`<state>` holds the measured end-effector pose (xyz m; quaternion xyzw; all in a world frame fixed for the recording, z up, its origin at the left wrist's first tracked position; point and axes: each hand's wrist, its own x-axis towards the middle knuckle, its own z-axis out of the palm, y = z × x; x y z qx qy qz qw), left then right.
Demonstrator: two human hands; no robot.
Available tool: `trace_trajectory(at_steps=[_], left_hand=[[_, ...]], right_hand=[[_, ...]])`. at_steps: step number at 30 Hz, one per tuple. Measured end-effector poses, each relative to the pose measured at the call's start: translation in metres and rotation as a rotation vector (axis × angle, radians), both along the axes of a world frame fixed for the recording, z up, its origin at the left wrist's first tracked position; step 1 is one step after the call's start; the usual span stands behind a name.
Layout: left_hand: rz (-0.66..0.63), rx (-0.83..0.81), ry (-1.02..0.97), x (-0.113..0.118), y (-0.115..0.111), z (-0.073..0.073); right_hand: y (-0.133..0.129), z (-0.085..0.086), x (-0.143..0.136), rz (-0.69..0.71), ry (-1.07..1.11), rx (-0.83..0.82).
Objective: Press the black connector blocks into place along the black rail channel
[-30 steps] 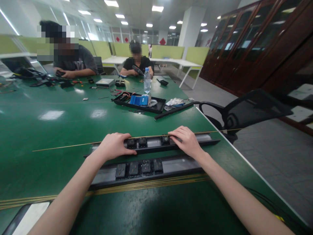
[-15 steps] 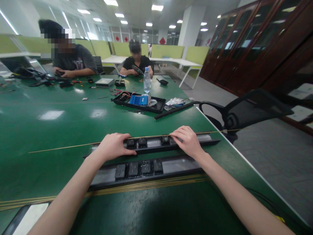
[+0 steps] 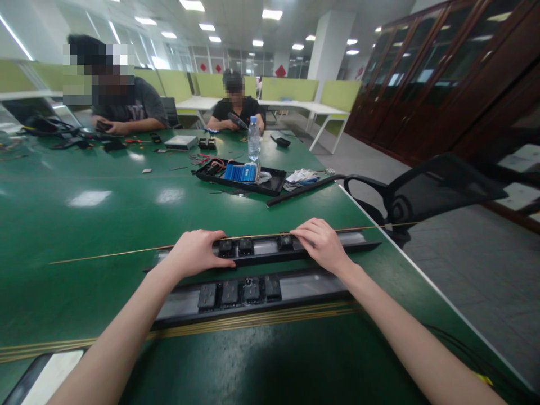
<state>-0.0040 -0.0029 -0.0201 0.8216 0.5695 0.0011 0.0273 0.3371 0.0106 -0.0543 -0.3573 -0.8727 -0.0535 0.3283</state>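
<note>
My left hand (image 3: 197, 253) is closed around the far black channel strip (image 3: 270, 258), thumb on its near wall and fingers at its far edge. A long thin brass rod (image 3: 109, 255) lies along that far edge and sticks out past both ends. My right hand (image 3: 321, 242) pinches the rod beside a black block (image 3: 286, 241) seated in the channel. Two more black blocks (image 3: 245, 246) sit nearer my left hand. Closer to me, a second channel strip (image 3: 312, 284) holds several larger black blocks (image 3: 230, 291).
Several brass rods (image 3: 253, 322) lie along the near strip. Beyond are a black tray (image 3: 274, 181) with a blue item, a water bottle (image 3: 253, 140), white gloves (image 3: 301, 178) and a black strip (image 3: 301, 191). Two people sit across the table; an office chair (image 3: 439, 180) stands right.
My right hand has shifted very slightly left along the rod. My left hand and both channel strips look unchanged.
</note>
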Motion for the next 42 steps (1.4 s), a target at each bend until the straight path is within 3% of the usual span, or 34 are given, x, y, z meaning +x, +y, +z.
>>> trace_trajectory(at_steps=[22, 31, 42], left_hand=[[0.005, -0.005, -0.01, 0.0006, -0.0001, 0.0012], [0.043, -0.049, -0.1, -0.0009, -0.0006, 0.001], [0.0, -0.081, -0.196, -0.0017, 0.0004, 0.0017]], right_hand=[[-0.0005, 0.0008, 0.003, -0.028, 0.043, -0.002], [-0.0003, -0.0004, 0.0034, -0.035, 0.042, -0.002], [0.0006, -0.0027, 0.0047, -0.071, 0.065, 0.003]])
